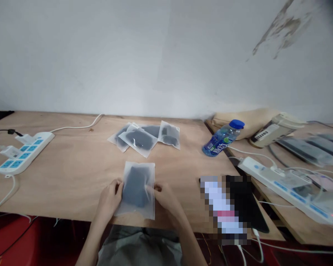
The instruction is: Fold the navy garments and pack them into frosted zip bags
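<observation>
A frosted plastic bag (138, 207) with a dark flat item inside lies upright before me near the table's front edge. My left hand (110, 197) has its fingers curled at the bag's left edge. On the opposite edge, my right hand (163, 197) pinches the bag, thumb on top and fingers partly hidden beneath. Farther back, several similar frosted bags (140, 139) overlap in a loose pile. One more bag (169, 135) leans against the pile's right side, with dark contents showing through.
A white power strip (30, 153) with chargers lies at left. On the right are a blue-capped bottle (223, 138) on its side, a coffee cup (277, 129), a pixelated phone-like screen (224, 207), a black flat object (255, 210) and another power strip (285, 192) among cables.
</observation>
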The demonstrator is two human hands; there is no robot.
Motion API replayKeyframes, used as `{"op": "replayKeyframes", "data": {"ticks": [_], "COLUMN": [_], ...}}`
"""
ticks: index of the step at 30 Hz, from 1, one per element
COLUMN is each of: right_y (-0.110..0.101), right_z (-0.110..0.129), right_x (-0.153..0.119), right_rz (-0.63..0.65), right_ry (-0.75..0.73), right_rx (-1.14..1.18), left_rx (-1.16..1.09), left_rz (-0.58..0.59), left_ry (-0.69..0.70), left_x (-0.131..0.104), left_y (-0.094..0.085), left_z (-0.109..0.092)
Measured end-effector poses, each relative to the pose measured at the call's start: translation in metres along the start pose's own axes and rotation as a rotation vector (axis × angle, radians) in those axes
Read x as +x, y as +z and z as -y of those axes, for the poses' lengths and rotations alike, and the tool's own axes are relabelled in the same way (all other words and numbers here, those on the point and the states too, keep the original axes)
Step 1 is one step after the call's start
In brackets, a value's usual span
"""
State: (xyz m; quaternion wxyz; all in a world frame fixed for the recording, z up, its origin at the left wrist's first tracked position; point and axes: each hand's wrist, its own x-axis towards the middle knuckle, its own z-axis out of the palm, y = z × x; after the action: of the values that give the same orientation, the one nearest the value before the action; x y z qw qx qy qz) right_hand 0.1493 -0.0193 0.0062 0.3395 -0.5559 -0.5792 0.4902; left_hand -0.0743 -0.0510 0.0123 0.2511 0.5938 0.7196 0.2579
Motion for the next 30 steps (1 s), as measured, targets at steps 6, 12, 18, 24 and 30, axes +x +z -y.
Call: {"op": "replayKeyframes", "data": {"ticks": [6,12,18,24,30], "right_y": [0.002,-0.023,-0.052,-0.059,-0.042], "right_z": [0.016,0.011,0.011,0.03,0.022], "right_x": [-0.002,-0.004,-0.018,-0.037,-0.045], "right_rz": [0.064,-0.085,-0.219,-0.438,-0.421], "right_ry": [0.011,0.096,0.044,-0.086,-0.256], "right_rx": [0.127,0.102,-0.094,-0.453,-0.594], "left_rx": [0.155,0.317,0.379,0.538,0.478], "left_rz": [-0.172,-0.298,-0.344,-0.531,-0.478], "left_ry": [-0.029,-0.137,-0.254,-0.298,-0.071], "left_x": [-0.007,0.012,0.033,0.032,0.015], "left_y": [-0.002,-0.046,-0.105,-0.13,-0.088], "left_z": [0.007,0.056,0.113,0.11,0.065]}}
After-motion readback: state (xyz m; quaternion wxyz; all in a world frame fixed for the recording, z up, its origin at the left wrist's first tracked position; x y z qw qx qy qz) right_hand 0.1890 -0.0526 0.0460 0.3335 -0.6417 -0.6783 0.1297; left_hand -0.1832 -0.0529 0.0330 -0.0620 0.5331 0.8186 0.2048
